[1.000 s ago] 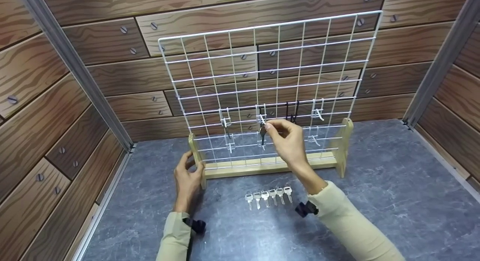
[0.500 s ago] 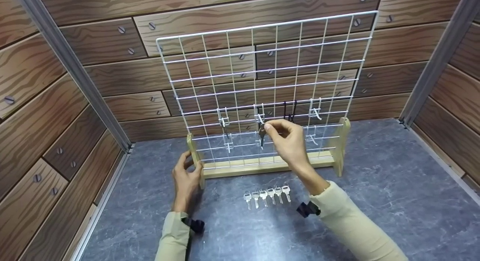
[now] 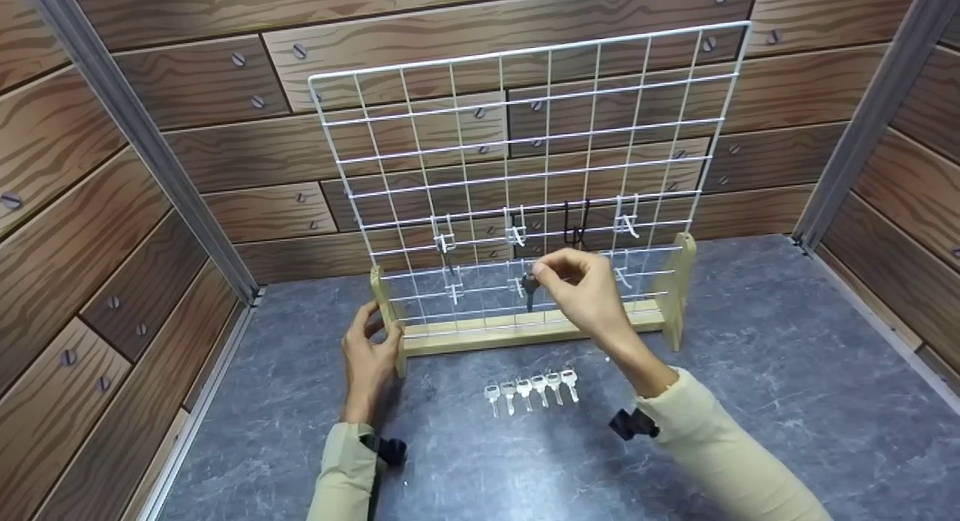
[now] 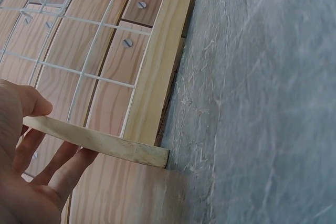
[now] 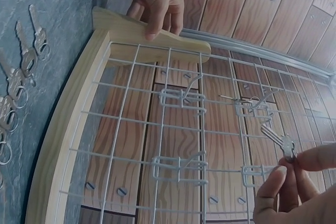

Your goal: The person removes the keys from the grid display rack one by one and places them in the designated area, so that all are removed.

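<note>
My right hand point(image 3: 591, 290) pinches a key point(image 3: 530, 294) between thumb and fingertips, just in front of the white wire grid point(image 3: 525, 139). In the right wrist view the key point(image 5: 286, 144) shows silver, its head at the fingertips. Behind it are white hooks, including an upper middle hook point(image 3: 516, 235) and a lower middle hook point(image 3: 517, 285). Another key point(image 3: 448, 260) hangs from the upper left hook point(image 3: 445, 241). My left hand point(image 3: 369, 352) grips the wooden left end piece point(image 4: 100, 142) of the stand, thumb on one side and fingers on the other.
Several silver keys point(image 3: 525, 390) with rings lie in a row on the grey tabletop point(image 3: 480, 461) before the stand. A black hook point(image 3: 576, 225) and white hooks at right point(image 3: 627, 223) are also on the grid. Wood-patterned walls point(image 3: 187, 161) enclose the back and sides.
My right hand has come away from the upper middle hook and moved down and slightly right, taking the key with it. My left hand keeps its grip on the stand.
</note>
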Demonstrator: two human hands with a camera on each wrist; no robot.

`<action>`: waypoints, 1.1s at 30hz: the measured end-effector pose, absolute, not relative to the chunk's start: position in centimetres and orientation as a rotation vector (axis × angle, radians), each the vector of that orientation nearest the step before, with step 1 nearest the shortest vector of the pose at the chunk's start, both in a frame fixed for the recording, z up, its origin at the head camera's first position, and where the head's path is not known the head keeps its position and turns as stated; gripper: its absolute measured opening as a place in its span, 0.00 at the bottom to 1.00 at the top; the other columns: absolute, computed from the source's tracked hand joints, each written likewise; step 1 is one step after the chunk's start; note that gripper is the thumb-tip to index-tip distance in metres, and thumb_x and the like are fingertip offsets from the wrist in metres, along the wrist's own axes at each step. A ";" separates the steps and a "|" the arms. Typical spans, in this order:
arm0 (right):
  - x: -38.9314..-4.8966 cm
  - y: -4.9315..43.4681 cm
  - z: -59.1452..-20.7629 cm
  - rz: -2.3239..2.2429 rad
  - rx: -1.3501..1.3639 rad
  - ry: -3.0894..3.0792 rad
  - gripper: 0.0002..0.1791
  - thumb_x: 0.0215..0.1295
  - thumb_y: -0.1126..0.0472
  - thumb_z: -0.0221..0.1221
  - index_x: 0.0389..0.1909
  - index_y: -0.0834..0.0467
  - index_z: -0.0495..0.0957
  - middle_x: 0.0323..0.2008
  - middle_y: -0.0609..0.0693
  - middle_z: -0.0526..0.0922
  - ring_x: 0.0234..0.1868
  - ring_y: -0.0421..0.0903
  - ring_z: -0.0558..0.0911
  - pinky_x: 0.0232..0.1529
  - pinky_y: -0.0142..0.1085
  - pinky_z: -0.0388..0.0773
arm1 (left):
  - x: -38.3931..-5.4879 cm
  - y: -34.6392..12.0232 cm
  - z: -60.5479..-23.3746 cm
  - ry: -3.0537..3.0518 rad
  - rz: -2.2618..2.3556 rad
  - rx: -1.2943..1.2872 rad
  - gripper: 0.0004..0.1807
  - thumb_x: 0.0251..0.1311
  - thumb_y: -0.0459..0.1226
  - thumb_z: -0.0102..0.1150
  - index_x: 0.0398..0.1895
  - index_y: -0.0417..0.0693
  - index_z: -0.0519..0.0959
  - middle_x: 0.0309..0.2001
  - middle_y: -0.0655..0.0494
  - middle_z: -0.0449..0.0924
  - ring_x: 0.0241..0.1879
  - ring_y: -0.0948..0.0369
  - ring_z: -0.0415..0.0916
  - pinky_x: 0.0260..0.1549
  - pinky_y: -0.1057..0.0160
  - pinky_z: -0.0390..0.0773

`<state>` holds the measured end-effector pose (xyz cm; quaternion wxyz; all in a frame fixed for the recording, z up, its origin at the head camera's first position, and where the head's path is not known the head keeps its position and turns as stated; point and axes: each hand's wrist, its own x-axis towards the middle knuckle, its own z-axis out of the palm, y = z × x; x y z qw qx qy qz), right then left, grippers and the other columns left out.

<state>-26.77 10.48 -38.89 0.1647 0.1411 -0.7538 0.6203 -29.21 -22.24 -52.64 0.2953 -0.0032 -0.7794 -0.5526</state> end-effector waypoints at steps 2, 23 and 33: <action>-26.6 10.8 -39.0 1.767 0.403 -2.181 0.04 0.69 0.68 0.67 0.38 0.64 0.89 0.35 0.56 0.89 0.34 0.46 0.83 0.37 0.29 0.79 | -29.2 -22.2 -52.7 -2.072 -1.472 -0.004 0.23 0.62 0.27 0.67 0.62 0.42 0.82 0.55 0.38 0.88 0.52 0.42 0.88 0.48 0.36 0.86; -26.7 14.6 -40.7 1.867 0.388 -2.344 0.08 0.70 0.66 0.66 0.43 0.68 0.88 0.38 0.54 0.91 0.36 0.42 0.85 0.40 0.32 0.81 | -29.1 -22.3 -52.6 -2.085 -1.469 -0.001 0.23 0.62 0.27 0.68 0.62 0.43 0.82 0.54 0.39 0.89 0.52 0.43 0.88 0.45 0.42 0.87; -27.1 16.3 -42.0 1.813 0.340 -2.440 0.08 0.69 0.66 0.66 0.43 0.66 0.89 0.36 0.55 0.92 0.34 0.44 0.86 0.37 0.33 0.81 | -29.2 -22.3 -52.8 -2.068 -1.439 -0.022 0.24 0.59 0.26 0.69 0.60 0.41 0.83 0.51 0.36 0.89 0.50 0.42 0.89 0.43 0.42 0.87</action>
